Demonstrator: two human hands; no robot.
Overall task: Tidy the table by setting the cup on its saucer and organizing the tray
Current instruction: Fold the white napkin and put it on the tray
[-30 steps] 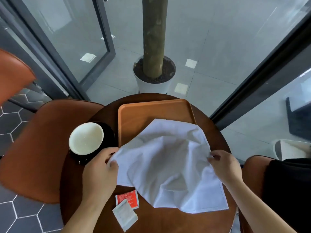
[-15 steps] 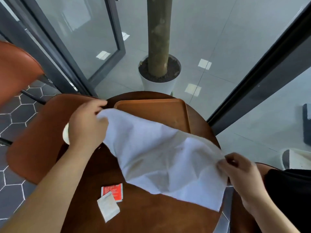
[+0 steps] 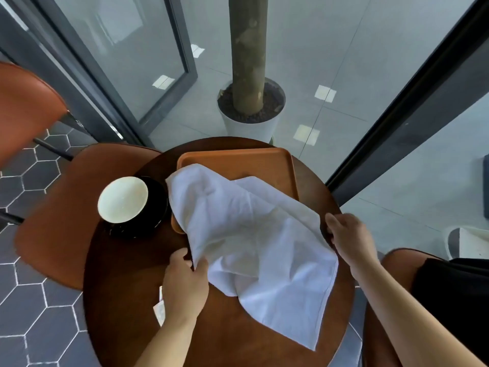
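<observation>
A white cloth (image 3: 254,234) lies folded over itself across the near part of the orange tray (image 3: 238,162) and the round wooden table (image 3: 127,300). My left hand (image 3: 185,284) pinches the cloth's near left edge. At the cloth's right edge my right hand (image 3: 349,239) grips it. A cream-lined cup (image 3: 123,200) stands on a black saucer (image 3: 156,207) at the table's left, just left of the tray. A white sachet (image 3: 158,311) peeks out from under my left wrist.
Brown chairs stand at the left (image 3: 53,207) and right (image 3: 397,266) of the table. A white planter (image 3: 248,128) with a tree trunk stands beyond the table, behind glass panels with dark frames.
My left hand has come down from the far left near the cup to the near side, leaving the cloth folded over the tray. The cup and saucer are uncovered again.
</observation>
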